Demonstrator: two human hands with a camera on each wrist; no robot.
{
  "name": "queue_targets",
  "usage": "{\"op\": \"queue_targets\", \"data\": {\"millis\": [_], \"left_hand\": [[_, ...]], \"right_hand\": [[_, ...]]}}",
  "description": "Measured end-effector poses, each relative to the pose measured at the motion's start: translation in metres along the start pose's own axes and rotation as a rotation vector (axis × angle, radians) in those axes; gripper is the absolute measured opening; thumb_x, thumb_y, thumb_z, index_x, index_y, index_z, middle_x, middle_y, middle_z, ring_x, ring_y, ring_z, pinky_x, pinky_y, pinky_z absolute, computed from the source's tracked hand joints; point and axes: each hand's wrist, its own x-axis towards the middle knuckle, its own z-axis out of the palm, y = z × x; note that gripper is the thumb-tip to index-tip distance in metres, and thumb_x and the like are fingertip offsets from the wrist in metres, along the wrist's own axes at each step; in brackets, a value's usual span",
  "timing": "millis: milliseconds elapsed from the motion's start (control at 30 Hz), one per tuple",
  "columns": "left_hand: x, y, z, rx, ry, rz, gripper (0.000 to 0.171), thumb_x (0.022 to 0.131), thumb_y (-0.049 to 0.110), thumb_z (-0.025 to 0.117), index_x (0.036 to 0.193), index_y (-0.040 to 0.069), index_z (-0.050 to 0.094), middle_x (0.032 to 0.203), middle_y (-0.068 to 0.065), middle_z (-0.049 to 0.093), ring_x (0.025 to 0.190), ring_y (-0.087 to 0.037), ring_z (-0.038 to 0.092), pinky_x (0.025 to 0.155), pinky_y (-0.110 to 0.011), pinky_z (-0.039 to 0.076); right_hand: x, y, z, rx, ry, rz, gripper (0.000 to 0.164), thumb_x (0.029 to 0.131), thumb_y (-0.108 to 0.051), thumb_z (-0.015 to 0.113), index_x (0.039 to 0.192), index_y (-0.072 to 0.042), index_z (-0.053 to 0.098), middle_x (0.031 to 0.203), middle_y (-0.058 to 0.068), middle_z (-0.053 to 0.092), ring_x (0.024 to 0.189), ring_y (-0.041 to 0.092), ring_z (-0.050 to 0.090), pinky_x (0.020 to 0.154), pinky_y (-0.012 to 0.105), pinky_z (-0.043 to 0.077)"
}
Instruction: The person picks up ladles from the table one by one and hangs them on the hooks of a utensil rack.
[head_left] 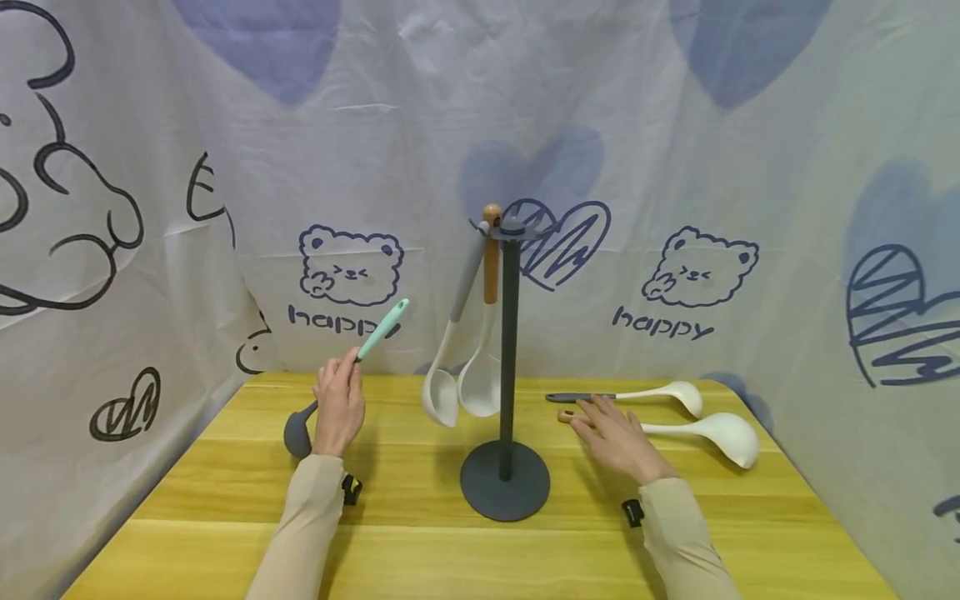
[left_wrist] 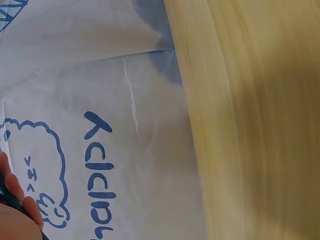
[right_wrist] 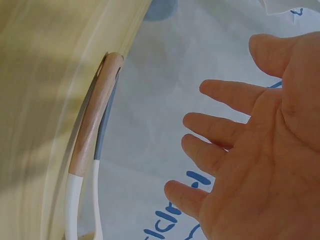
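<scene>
My left hand (head_left: 340,408) grips a ladle (head_left: 384,329) with a mint-green handle and dark grey bowl, held slanting over the left of the table. Only some curled fingers (left_wrist: 30,207) and a bit of dark handle show in the left wrist view. Fingers spread, my right hand (head_left: 621,440) hovers above a white ladle (head_left: 731,437) with a wooden handle (right_wrist: 95,120); the right wrist view shows a gap between them. Just behind lies a smaller white ladle (head_left: 681,395) with a grey handle.
Mid-table stands a dark grey utensil rack (head_left: 509,350) on a round base. From its left side hang a grey-handled white ladle (head_left: 441,396) and a wooden-handled white utensil (head_left: 480,379). A printed cloth (head_left: 450,100) hangs behind the wooden table (head_left: 420,550) and along its sides.
</scene>
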Motion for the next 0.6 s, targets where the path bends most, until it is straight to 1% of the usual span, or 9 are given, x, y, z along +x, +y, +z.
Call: {"op": "queue_targets", "data": {"millis": [67, 133, 233, 300, 433, 600], "left_hand": [[0.0, 0.001, 0.001, -0.007, 0.007, 0.011, 0.03, 0.104, 0.011, 0.045, 0.131, 0.005, 0.058, 0.099, -0.018, 0.053, 0.089, -0.029, 0.04, 0.078, -0.037, 0.021], [-0.001, 0.003, 0.001, -0.011, 0.01, 0.016, 0.029, 0.105, 0.013, 0.044, 0.129, 0.005, 0.058, 0.099, -0.017, 0.053, 0.089, -0.028, 0.039, 0.078, -0.038, 0.021], [-0.001, 0.006, 0.004, -0.015, 0.009, 0.028, 0.028, 0.105, 0.015, 0.044, 0.126, 0.005, 0.059, 0.098, -0.016, 0.053, 0.089, -0.027, 0.039, 0.079, -0.039, 0.022], [-0.001, 0.008, 0.006, -0.016, 0.004, 0.038, 0.027, 0.105, 0.015, 0.044, 0.125, 0.005, 0.059, 0.098, -0.016, 0.053, 0.089, -0.027, 0.039, 0.079, -0.04, 0.022], [-0.001, 0.013, 0.008, -0.025, -0.006, 0.053, 0.027, 0.105, 0.016, 0.044, 0.126, 0.006, 0.059, 0.097, -0.015, 0.053, 0.088, -0.026, 0.038, 0.079, -0.038, 0.022], [0.0, 0.021, 0.009, -0.038, 0.005, 0.071, 0.027, 0.105, 0.017, 0.044, 0.124, 0.006, 0.059, 0.092, -0.012, 0.051, 0.084, -0.022, 0.036, 0.077, -0.035, 0.022]], "right_hand": [[0.001, -0.002, 0.0, -0.004, 0.02, -0.016, 0.059, 0.106, -0.043, 0.035, 0.151, -0.004, 0.036, 0.158, 0.024, 0.025, 0.148, 0.043, 0.016, 0.117, 0.067, 0.005], [0.002, -0.003, 0.0, -0.014, 0.059, -0.043, 0.059, 0.106, -0.043, 0.036, 0.15, -0.004, 0.038, 0.156, 0.024, 0.03, 0.147, 0.043, 0.022, 0.117, 0.066, 0.012], [0.003, -0.007, 0.0, -0.025, 0.133, -0.089, 0.054, 0.106, -0.038, 0.041, 0.147, -0.003, 0.043, 0.153, 0.024, 0.037, 0.143, 0.044, 0.031, 0.116, 0.062, 0.023], [0.004, -0.011, -0.001, -0.016, 0.173, -0.108, 0.052, 0.104, -0.035, 0.046, 0.145, -0.002, 0.045, 0.151, 0.024, 0.039, 0.14, 0.044, 0.035, 0.115, 0.061, 0.027], [0.005, -0.02, -0.003, 0.003, 0.213, -0.141, 0.051, 0.102, -0.033, 0.051, 0.143, -0.003, 0.049, 0.151, 0.021, 0.042, 0.139, 0.042, 0.038, 0.114, 0.059, 0.03], [0.009, -0.03, -0.006, -0.018, 0.247, -0.188, 0.045, 0.103, -0.033, 0.05, 0.14, -0.008, 0.053, 0.15, 0.018, 0.045, 0.14, 0.039, 0.039, 0.114, 0.057, 0.032]]}}
